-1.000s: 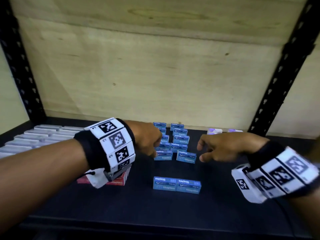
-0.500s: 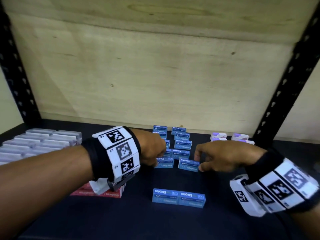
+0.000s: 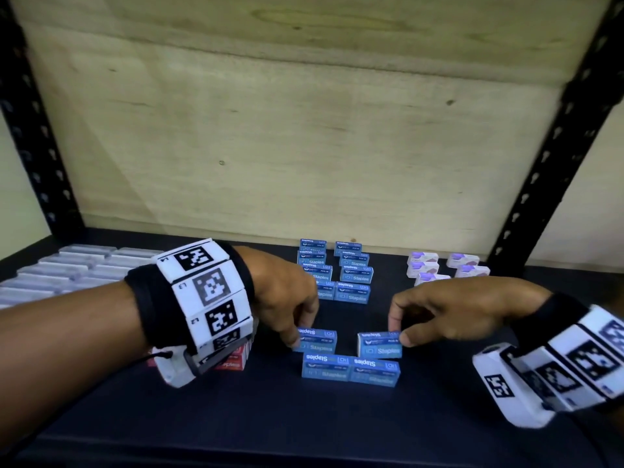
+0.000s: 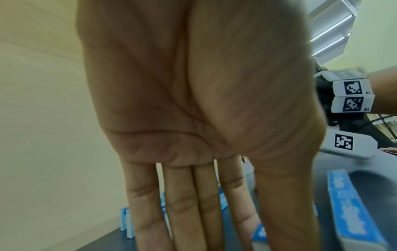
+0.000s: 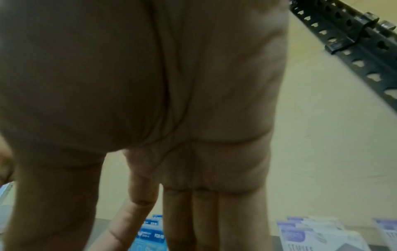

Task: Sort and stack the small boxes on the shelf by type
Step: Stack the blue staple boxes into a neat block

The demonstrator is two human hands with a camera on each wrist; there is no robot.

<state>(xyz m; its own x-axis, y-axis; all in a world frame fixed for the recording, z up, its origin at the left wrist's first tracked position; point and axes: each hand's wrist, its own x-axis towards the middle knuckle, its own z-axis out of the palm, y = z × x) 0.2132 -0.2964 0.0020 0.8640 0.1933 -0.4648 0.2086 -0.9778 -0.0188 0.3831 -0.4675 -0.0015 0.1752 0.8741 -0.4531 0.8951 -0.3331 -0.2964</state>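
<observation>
Blue "Staples" boxes stand in two rows (image 3: 353,275) at the middle back of the dark shelf (image 3: 337,417). A pair of them (image 3: 351,366) lies side by side nearer to me. Just behind that pair, my left hand (image 3: 300,332) pinches one blue box (image 3: 319,341) at its left end. My right hand (image 3: 398,332) pinches another blue box (image 3: 380,344) at its right end, between thumb and forefinger. Both boxes sit low, at the shelf. The wrist views show mostly palm, with blue boxes (image 5: 148,237) beyond the fingers.
White and purple staple boxes (image 3: 439,268) are grouped at the back right. Grey boxes (image 3: 67,271) fill the left side. A red box (image 3: 236,358) lies under my left wrist. Black slotted uprights (image 3: 557,146) and a wooden back panel (image 3: 304,130) close in the shelf.
Each hand took the front blue box from a row and drew it toward me, to just behind the near pair. The rows are now one box shorter.
</observation>
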